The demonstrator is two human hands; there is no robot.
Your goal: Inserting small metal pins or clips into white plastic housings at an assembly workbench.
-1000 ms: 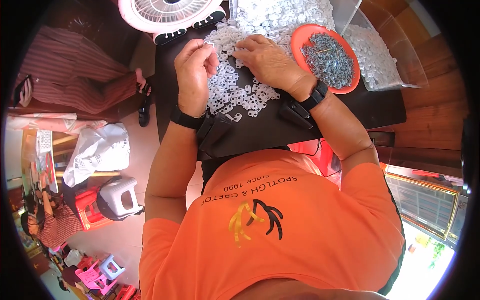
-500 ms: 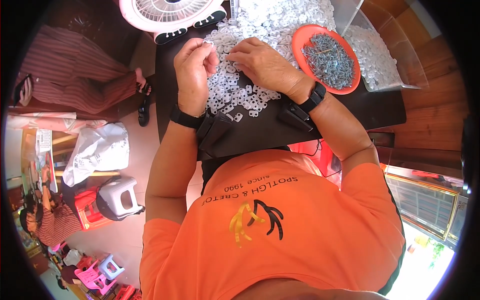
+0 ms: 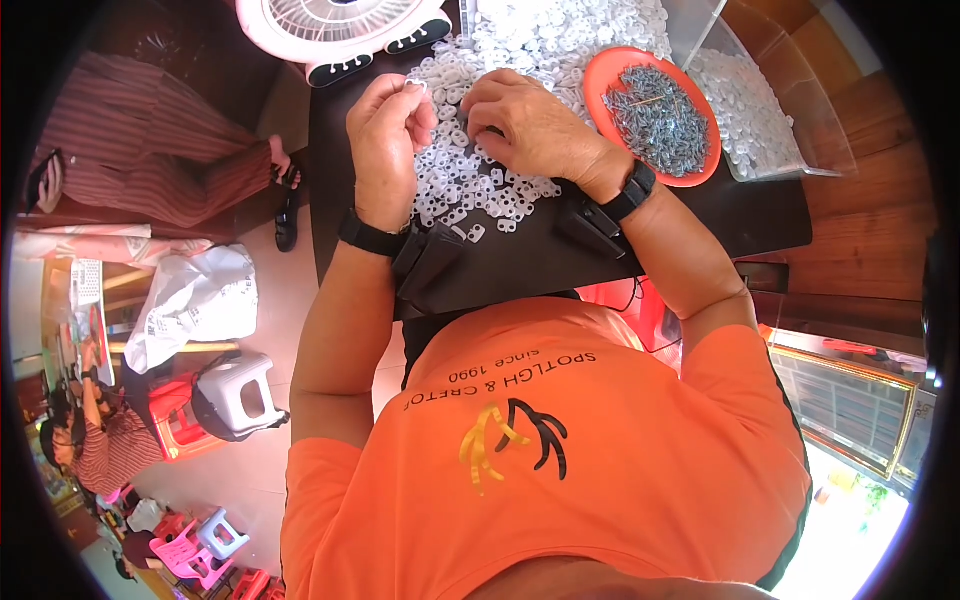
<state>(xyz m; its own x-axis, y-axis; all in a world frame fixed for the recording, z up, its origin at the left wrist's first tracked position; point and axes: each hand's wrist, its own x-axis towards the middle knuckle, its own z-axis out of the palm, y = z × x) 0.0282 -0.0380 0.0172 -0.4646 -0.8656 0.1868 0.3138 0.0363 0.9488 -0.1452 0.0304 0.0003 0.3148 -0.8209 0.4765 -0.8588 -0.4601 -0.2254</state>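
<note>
My left hand [image 3: 383, 135] is closed, its thumb and forefinger pinching a small white plastic piece [image 3: 416, 85]. To its right, my right hand [image 3: 535, 130] hovers over the loose white pieces with its fingers curled in toward the palm. Whatever its fingertips hold, if anything, is hidden. Below and between the hands lie many small white plastic pieces with dark holes [image 3: 490, 195], spread on a dark table [image 3: 470, 275]. A larger heap of white pieces [image 3: 570, 25] rises beyond them. Beside my right wrist, an orange-red plate [image 3: 596, 90] carries a pile of grey metal nails or screws [image 3: 660, 125].
A pink-white fan [image 3: 335, 45] stands at the table's far left. On the right, a clear plastic bin [image 3: 800, 140] holds more white pieces. Black devices [image 3: 428, 262] are strapped at both wrists. Another person sits at left, near a grey stool [image 3: 240, 395] and a white bag [image 3: 200, 300].
My right hand has drawn slightly away from the left, and its fingers have curled inward. The left hand keeps its pinch in nearly the same place.
</note>
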